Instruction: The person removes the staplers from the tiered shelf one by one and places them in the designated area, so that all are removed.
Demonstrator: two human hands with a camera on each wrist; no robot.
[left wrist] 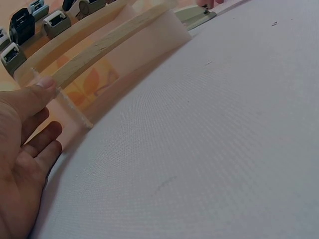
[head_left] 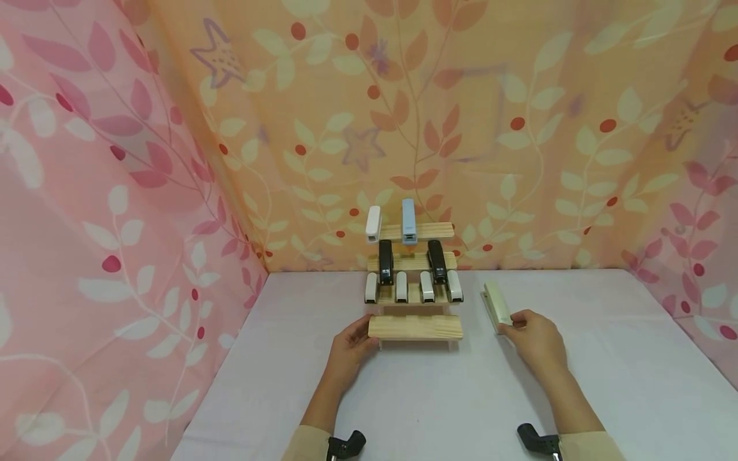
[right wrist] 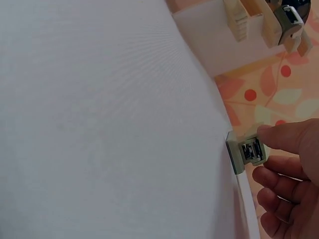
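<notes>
A tiered wooden rack (head_left: 415, 328) with clear side panels stands on the white table. My left hand (head_left: 346, 349) grips the left end of its lowest step, with the thumb (left wrist: 42, 88) against the wood in the left wrist view. That step bears nothing. To the rack's right, a pale green stapler (head_left: 496, 306) lies on the table, pointing away from me. My right hand (head_left: 537, 340) pinches its near end between thumb and fingers. The right wrist view shows this stapler (right wrist: 253, 149) end-on, beside the fingertips.
Higher steps hold several small white staplers (head_left: 401, 287), two black staplers (head_left: 385, 262), a blue stapler (head_left: 409, 221) and a white stapler (head_left: 373, 223). A patterned orange curtain (head_left: 311, 147) hangs behind the table (head_left: 438, 397), with pink cloth at both sides.
</notes>
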